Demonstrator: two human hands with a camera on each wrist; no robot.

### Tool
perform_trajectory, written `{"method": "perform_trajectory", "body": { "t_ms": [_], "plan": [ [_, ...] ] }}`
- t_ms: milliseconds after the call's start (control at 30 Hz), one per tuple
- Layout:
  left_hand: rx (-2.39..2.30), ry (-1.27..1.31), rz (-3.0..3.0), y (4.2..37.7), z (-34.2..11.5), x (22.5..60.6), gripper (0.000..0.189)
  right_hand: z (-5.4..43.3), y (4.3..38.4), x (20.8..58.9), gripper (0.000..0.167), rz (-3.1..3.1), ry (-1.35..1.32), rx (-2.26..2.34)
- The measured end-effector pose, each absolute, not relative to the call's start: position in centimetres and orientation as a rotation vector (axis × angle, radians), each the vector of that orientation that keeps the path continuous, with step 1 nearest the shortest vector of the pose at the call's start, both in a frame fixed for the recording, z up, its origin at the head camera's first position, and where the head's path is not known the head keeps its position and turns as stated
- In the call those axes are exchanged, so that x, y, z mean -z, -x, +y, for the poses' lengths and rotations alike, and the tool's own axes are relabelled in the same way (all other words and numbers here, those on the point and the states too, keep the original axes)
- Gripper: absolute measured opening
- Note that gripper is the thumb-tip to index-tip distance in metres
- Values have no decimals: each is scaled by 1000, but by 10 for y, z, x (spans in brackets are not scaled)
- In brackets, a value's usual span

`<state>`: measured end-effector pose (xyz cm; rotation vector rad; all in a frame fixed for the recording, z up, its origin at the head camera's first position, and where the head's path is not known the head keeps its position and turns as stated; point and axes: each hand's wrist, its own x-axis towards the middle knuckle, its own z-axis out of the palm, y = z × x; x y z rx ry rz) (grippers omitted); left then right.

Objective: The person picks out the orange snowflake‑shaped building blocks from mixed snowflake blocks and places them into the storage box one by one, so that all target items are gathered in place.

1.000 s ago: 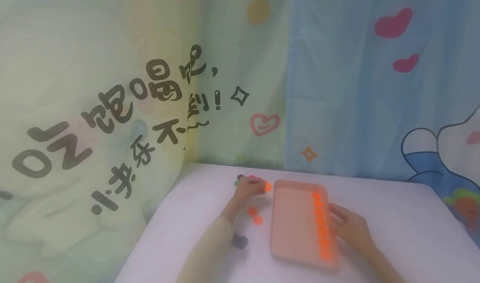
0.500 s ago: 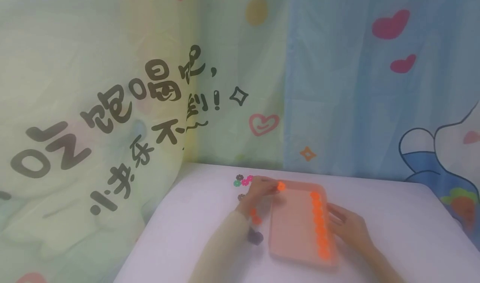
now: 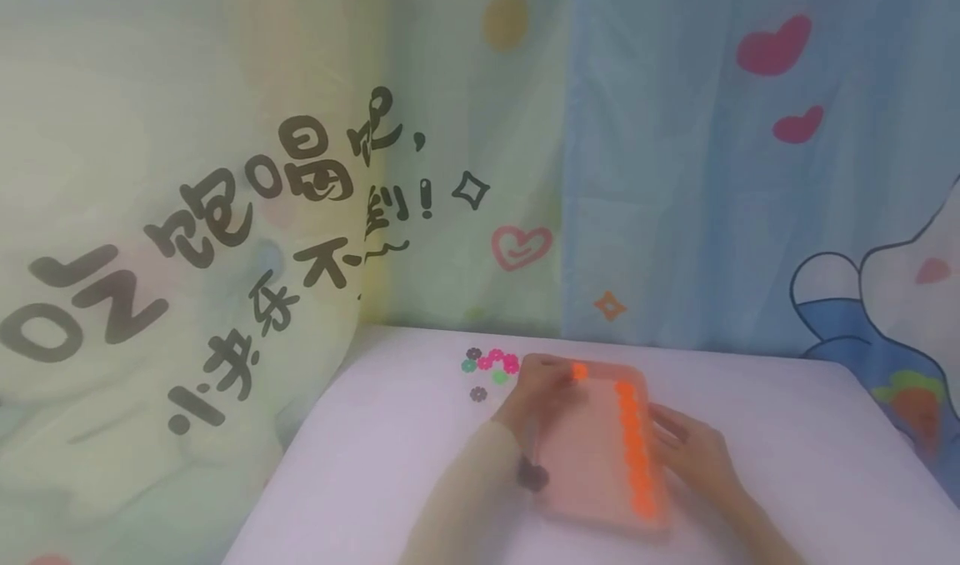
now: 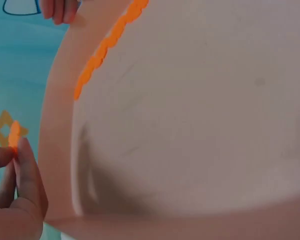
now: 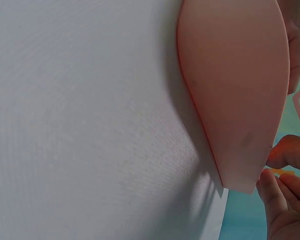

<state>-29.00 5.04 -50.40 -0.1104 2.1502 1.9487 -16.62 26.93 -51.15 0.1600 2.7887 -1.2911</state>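
My left hand (image 3: pixel 546 382) pinches a small orange flower-shaped piece (image 3: pixel 578 371) between thumb and fingertips, over the far left part of the pink tray (image 3: pixel 577 498). The left wrist view shows this piece (image 4: pixel 15 134) edge-on between the fingertips, overlapping the curtain beyond the rim. Along the tray's right side runs a row of several matching orange pieces (image 3: pixel 633 452). My right hand (image 3: pixel 697 457) grips the right rim of the tray; in the right wrist view its thumb and finger meet at the tray's edge (image 5: pixel 240 170).
Several loose flower-shaped pieces, pink (image 3: pixel 497 355), green (image 3: pixel 468 366) and grey (image 3: pixel 478 394), lie on the white table (image 3: pixel 390 432) left of the tray. A printed curtain (image 3: pixel 675 215) hangs behind the table. A dark device (image 3: pixel 534 475) sits at the left wrist.
My left hand has carried the orange piece rightward from beside the tray to over it. Loose pieces behind that hand have come into view; two orange ones are now hidden. The right hand keeps its place.
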Motion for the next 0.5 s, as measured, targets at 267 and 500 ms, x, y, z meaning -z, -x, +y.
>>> {"method": "perform_trajectory", "body": {
  "t_ms": [267, 500],
  "plan": [
    [-1951, 157, 2240, 294, 68, 518, 7, 267, 165, 510, 69, 2795, -139, 1343],
    [-1980, 152, 2262, 299, 77, 527, 5, 269, 173, 519, 72, 2806, -159, 1337]
  ]
}}
